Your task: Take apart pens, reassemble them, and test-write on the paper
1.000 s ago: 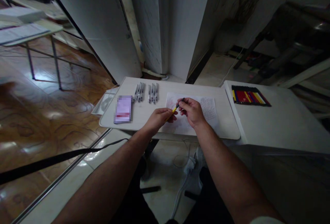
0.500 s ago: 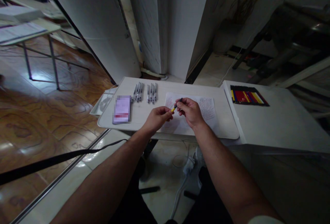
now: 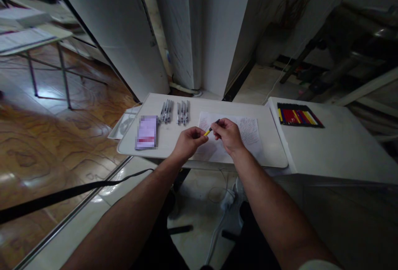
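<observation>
A yellow marker pen (image 3: 207,132) with a black end is held slantwise between my two hands, just above a sheet of paper (image 3: 229,154). My left hand (image 3: 187,142) pinches the yellow barrel at its lower end. At the black upper end, my right hand (image 3: 229,136) is closed with thumb and fingers round the pen. Part of the pen is hidden by the fingers, and I cannot tell whether the black part is a cap. Dense rows of small pen marks cover the paper on both sides of my right hand.
Two groups of clear pens (image 3: 183,112) lie on the white table (image 3: 267,137), left of the paper. A blurred-out phone-like rectangle (image 3: 147,132) lies farther left. On the adjoining white surface (image 3: 338,150) rests a row of coloured marker pens (image 3: 300,116) with black ends.
My left hand has shifted slightly left along the pen, and more of the yellow barrel shows between my hands. The right hand stays almost in place at the black end.
</observation>
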`<state>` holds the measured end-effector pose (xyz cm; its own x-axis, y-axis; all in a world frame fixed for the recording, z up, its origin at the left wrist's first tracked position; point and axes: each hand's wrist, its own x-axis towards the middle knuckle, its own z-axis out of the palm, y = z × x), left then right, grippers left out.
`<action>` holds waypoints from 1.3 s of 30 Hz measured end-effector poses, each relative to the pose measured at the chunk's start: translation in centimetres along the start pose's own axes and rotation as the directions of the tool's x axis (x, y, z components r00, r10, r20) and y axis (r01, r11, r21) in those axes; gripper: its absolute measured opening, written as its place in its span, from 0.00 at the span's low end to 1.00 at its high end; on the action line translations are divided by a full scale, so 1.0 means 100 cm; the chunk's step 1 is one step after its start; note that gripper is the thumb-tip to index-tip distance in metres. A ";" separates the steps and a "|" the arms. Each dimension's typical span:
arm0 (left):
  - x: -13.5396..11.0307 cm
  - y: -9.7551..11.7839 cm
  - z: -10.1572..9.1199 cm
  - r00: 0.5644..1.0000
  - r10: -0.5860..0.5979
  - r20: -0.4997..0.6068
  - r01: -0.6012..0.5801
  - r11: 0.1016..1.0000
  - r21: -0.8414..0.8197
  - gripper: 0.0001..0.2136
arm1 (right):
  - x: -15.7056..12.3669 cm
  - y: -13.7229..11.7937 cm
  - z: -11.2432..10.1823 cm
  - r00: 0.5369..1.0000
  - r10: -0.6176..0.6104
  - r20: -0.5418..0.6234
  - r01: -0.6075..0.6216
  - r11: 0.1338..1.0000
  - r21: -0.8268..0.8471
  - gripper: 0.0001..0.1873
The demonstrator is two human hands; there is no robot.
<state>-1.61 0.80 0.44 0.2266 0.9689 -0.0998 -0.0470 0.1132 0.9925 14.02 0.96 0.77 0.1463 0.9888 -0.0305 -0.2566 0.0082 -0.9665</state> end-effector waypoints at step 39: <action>-0.005 0.008 0.001 0.990 -0.093 0.107 0.095 0.995 -0.012 0.14 | -0.005 -0.008 -0.002 0.991 0.078 0.106 -0.085 0.994 0.064 0.12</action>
<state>-1.63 0.36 1.31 0.3329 0.9248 -0.1839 -0.0370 0.2077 0.9775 14.35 0.41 1.53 0.0234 0.9966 -0.0785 -0.3284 -0.0665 -0.9422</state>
